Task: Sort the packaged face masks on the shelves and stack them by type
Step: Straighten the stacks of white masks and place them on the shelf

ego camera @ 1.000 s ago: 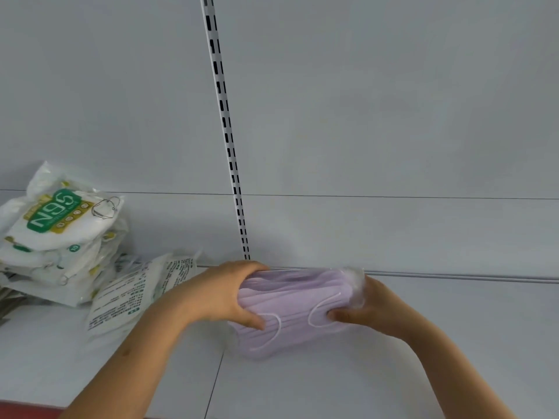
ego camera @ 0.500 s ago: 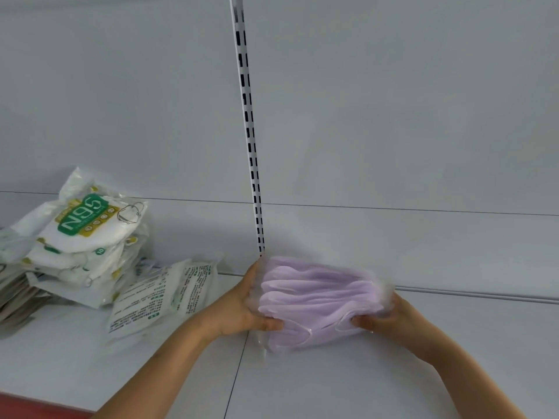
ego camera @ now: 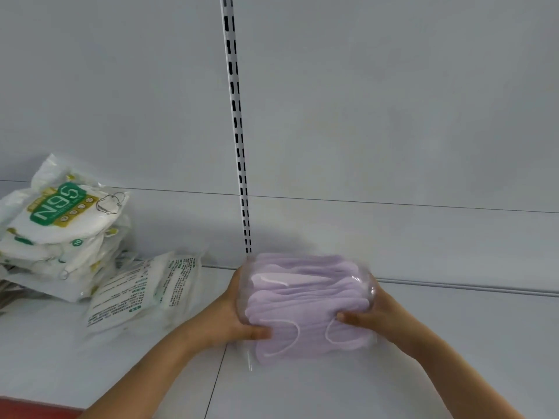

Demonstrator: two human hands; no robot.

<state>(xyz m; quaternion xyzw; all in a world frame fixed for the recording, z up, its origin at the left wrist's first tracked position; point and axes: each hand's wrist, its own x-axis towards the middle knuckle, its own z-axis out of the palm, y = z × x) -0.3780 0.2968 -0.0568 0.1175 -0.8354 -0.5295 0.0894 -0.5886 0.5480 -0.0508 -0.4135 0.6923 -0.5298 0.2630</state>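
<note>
A stack of purple face masks in clear plastic packs [ego camera: 305, 300] sits on the white shelf [ego camera: 438, 358] in front of the slotted upright. My left hand [ego camera: 236, 316] grips its left end, thumb on the front. My right hand [ego camera: 369, 313] grips the right end, thumb across the front. To the far left stands a pile of white N95 mask packs [ego camera: 60, 231]. A flat white pack with green print [ego camera: 142, 291] lies beside that pile, back side up.
The slotted metal upright [ego camera: 239, 131] runs up the grey back panel behind the purple stack. The shelf's red front edge [ego camera: 36, 408] shows at the lower left. A seam between two shelf boards [ego camera: 216, 379] runs under the stack.
The purple stack has been squared up and shifted slightly right between both hands, and its top layers now show. Both hands keep their hold on the ends.
</note>
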